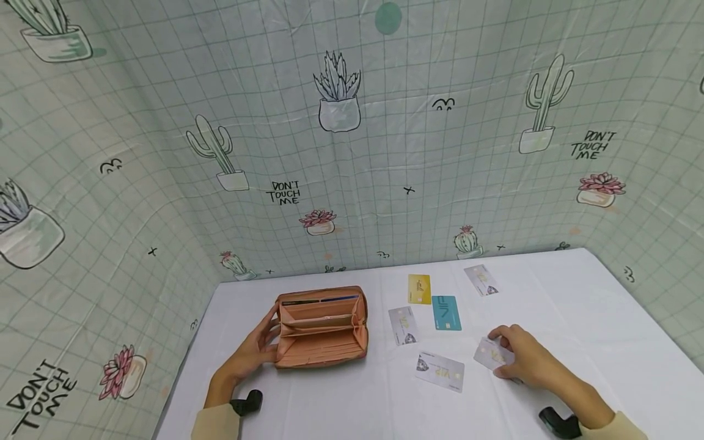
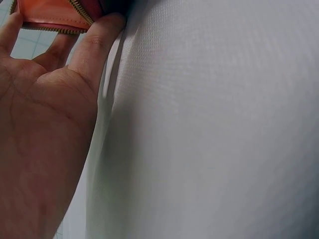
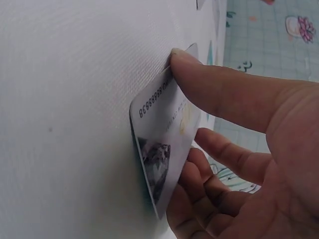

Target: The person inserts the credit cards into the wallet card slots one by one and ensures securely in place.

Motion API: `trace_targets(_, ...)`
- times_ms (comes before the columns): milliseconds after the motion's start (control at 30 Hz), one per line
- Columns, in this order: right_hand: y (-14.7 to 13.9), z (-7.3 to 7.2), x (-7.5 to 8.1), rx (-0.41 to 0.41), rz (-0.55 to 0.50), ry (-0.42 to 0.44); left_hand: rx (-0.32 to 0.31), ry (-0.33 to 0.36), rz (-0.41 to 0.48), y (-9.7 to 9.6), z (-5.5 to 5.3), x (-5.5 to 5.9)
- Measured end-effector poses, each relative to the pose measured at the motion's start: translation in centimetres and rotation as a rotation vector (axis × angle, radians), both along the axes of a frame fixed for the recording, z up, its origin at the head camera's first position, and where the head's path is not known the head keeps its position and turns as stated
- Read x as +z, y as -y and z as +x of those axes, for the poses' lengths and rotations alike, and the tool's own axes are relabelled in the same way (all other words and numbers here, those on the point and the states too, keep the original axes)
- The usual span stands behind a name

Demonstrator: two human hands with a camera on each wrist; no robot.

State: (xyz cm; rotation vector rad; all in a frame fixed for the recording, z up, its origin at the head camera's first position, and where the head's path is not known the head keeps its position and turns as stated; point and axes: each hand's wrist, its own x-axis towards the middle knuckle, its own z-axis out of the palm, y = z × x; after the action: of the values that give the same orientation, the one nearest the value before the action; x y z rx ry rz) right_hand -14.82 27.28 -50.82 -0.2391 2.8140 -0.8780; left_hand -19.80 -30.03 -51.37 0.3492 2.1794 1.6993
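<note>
An orange-brown zip-around wallet (image 1: 321, 351) lies unzipped on the white table, its inner pockets facing up. Along its left side, my left hand (image 1: 254, 349) grips the edge between thumb and fingers; the left wrist view shows the thumb by the brass zipper (image 2: 55, 31). Over at the right, my right hand (image 1: 529, 359) pinches a silver VIP card (image 1: 488, 354) by its edges. Seen from the right wrist, that card (image 3: 162, 124) is tilted close to the tabletop, thumb on one edge and fingers at the opposite one. Dark and blue card edges (image 1: 339, 298) show in the wallet's back pocket.
Between wallet and right hand lie a yellow card (image 1: 420, 289), a teal VIP card (image 1: 446, 313) and silver VIP cards (image 1: 403, 326), one nearer the front (image 1: 440, 371). Another silver card (image 1: 481, 280) lies farther back. A patterned cloth (image 1: 385, 159) hangs behind the table.
</note>
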Motion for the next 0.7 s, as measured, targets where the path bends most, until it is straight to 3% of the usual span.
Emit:
trace_targets(367,-0.1,-0.3,0.5,0.005,-0.020,-0.031,-0.001,0.008,-0.037,0.1,-0.2,-0.1)
trace_targets(700,0.6,-0.8,1.9,0.053,-0.107,-0.183,0.002,0.000,-0.047,0.1,0.0,0.3)
